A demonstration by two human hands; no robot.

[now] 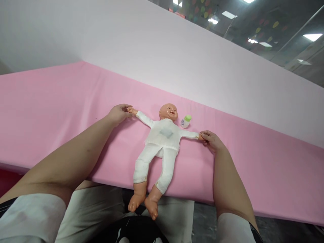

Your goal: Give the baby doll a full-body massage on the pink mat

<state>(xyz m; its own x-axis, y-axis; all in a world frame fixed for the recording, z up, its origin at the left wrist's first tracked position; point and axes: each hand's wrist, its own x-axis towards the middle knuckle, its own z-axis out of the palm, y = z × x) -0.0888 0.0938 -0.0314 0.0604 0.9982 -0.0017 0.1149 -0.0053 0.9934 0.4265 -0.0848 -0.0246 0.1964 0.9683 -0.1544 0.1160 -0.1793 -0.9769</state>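
A baby doll [164, 135] with a white cloth body lies face up on the pink padded surface [63, 98], arms stretched out to both sides. Its bare plastic feet stick out past the near edge. My left hand [119, 114] is closed on the doll's hand at the left. At the right, my right hand [212, 140] pinches the doll's other hand between thumb and fingers. Beside the doll's head, a small white bottle [185, 122] with a green cap lies tilted, touched by neither hand.
Behind the pink surface rises a pale wall [177, 60], with a glass pane [253, 33] above it reflecting ceiling lights. My legs are below the near edge, under the doll's feet. Dark floor [205, 222] shows at the lower right.
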